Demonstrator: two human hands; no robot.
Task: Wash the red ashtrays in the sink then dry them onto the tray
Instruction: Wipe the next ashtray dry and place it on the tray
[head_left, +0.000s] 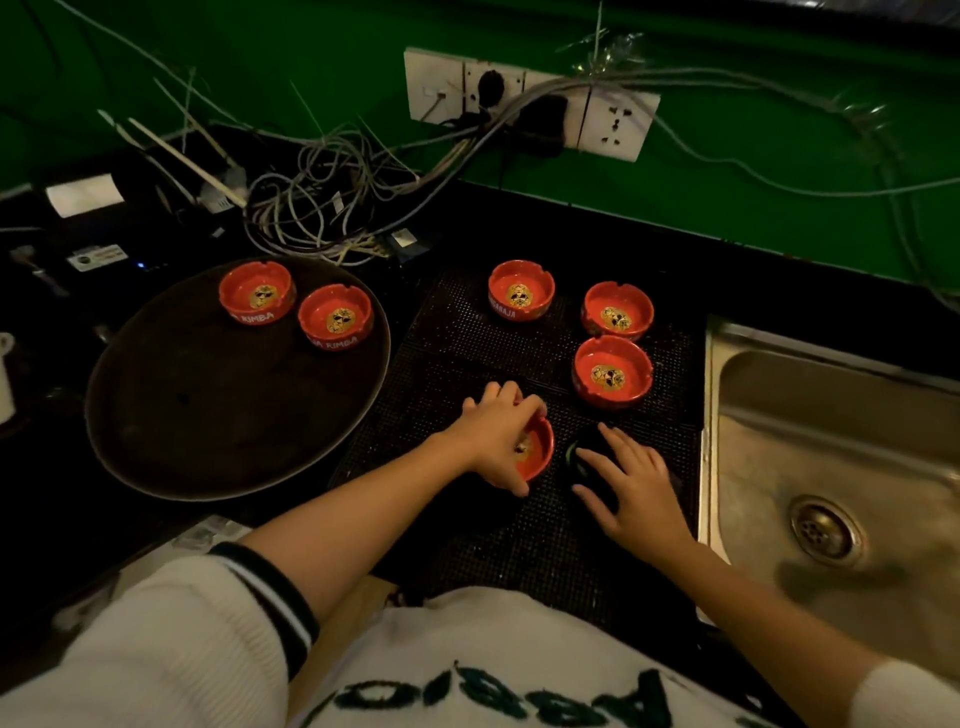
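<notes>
Two red ashtrays (257, 292) (336, 316) sit at the far side of the round dark tray (208, 415). Three more red ashtrays (521, 290) (616, 309) (612, 371) stand on the black mesh mat (457, 343). My left hand (498, 434) grips another red ashtray (537, 452) from above on the mat, fingers curled over its rim. My right hand (636, 486) lies with spread fingers on a dark object with a green edge (574, 457), mostly hidden under it. The steel sink (831, 467) is to the right.
A tangle of cables (322, 208) and a wall socket strip (530, 104) lie behind the tray against the green wall. A white cup (5, 374) stands at the far left. The sink drain (823, 530) is at the right.
</notes>
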